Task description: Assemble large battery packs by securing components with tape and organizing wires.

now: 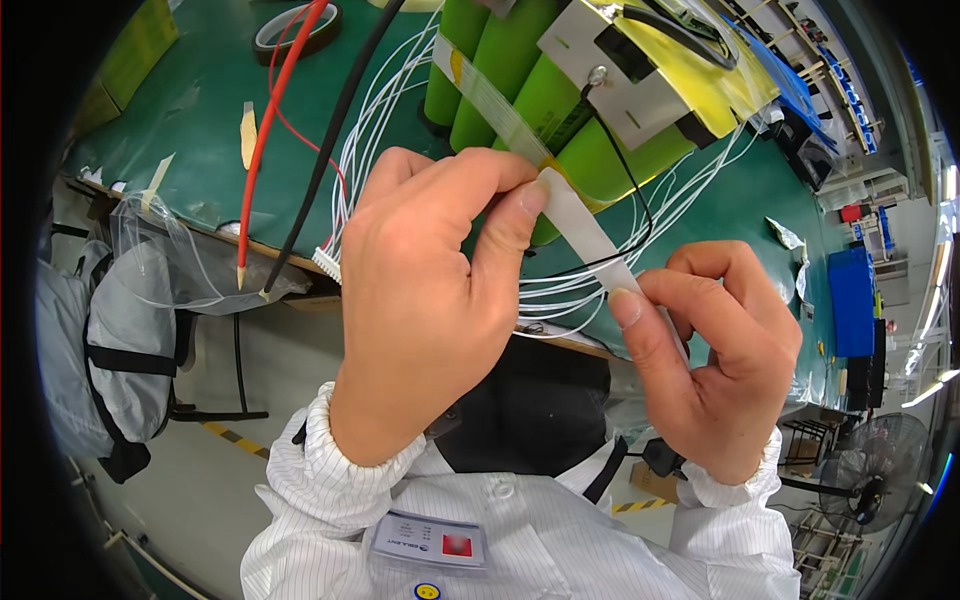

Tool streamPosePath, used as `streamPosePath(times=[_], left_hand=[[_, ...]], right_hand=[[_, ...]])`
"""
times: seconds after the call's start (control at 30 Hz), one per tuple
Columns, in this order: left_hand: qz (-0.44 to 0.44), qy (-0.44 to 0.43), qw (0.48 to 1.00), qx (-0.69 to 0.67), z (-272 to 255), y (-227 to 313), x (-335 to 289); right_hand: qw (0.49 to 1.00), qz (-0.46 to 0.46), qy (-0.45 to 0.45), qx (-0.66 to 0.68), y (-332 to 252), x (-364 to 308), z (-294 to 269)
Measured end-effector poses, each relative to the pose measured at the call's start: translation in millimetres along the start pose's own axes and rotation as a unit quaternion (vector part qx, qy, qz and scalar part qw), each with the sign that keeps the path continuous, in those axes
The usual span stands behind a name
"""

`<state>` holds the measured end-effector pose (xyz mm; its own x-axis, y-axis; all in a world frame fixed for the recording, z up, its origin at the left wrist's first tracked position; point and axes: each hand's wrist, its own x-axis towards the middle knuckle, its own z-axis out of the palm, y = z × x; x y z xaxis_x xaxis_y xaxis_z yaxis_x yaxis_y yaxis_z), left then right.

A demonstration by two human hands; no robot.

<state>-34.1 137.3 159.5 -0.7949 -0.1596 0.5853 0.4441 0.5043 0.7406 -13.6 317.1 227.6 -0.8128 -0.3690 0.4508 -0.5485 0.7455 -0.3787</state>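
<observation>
The left hand (pixel 430 270) looms closest, its thumb and forefinger pinching the far end of a white strip (pixel 588 232) at the near edge of a battery pack; the right hand (pixel 725 340), nearer and to the right, pinches the same strip lower down between thumb and forefinger, its tail running just past the fingers. Between the two grips the strip looks straight and clear of the cells. Beyond the left fingertips, a translucent band (pixel 505 115) lies slantwise across the green cylindrical cells (pixel 480 65), seemingly laid down along that stretch — whether it and the white strip are one piece, I cannot tell. So the far part appears done, and the near part, held off the pack, appears unattached. A pale plate (pixel 650 105) with a soldered black wire (pixel 632 165) sits on the pack's right side. White leads (pixel 385 110) spread to the left, one bunch ending in a white connector (pixel 327 263) that looks unplugged — as do the bare-looking ends of the thick red cable (pixel 262 150) and black cable (pixel 330 150). Farther left, a tape roll (pixel 333 22) rests on the green work surface (pixel 205 110).
</observation>
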Motion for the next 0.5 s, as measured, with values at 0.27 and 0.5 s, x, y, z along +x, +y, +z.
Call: streamPosePath(times=[0.27,0.5], left_hand=[[-0.013,-0.002,1.000,-0.010,0.9,-0.1,-1.4],[-0.043,-0.009,0.999,-0.023,1.5,0.6,-3.4]], right_hand=[[1.000,0.004,-0.004,-0.005,-1.8,0.8,-2.8],[1.000,-0.008,-0.007,-0.005,0.6,0.2,-2.6]])
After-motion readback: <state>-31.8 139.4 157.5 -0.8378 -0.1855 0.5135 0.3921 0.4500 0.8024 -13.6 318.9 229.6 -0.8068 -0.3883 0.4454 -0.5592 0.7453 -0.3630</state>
